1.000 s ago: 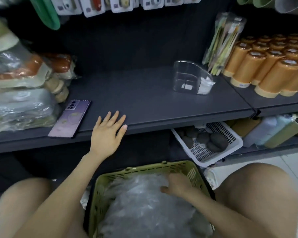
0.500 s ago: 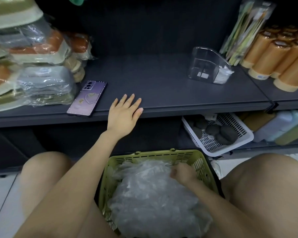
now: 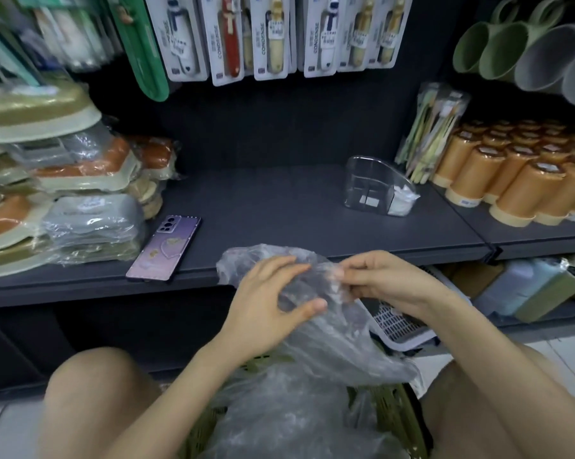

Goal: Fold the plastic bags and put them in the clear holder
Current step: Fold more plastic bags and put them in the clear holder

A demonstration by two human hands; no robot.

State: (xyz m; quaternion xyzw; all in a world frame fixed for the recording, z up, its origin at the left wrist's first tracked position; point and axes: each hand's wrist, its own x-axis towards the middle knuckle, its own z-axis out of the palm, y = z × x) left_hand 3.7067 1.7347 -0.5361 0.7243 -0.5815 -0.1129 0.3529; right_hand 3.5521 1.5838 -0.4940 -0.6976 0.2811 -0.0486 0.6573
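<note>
Both hands had risen to the shelf (image 3: pixel 279 220) edge; a moment earlier the left hand (image 3: pixel 269 293) lay flat there while the right hand (image 3: pixel 382 283) dug in the green basket (image 3: pixel 395 419). Now the left clasped a crumpled plastic bag (image 3: pixel 329 332) between fingers and thumb, and the right pinched its top edge. The bag hung over the basket, well apart from the clear holder (image 3: pixel 372 187) at the shelf's back. Folding it neatly probably called for spreading it flat on the shelf and pressing out the air first.
</note>
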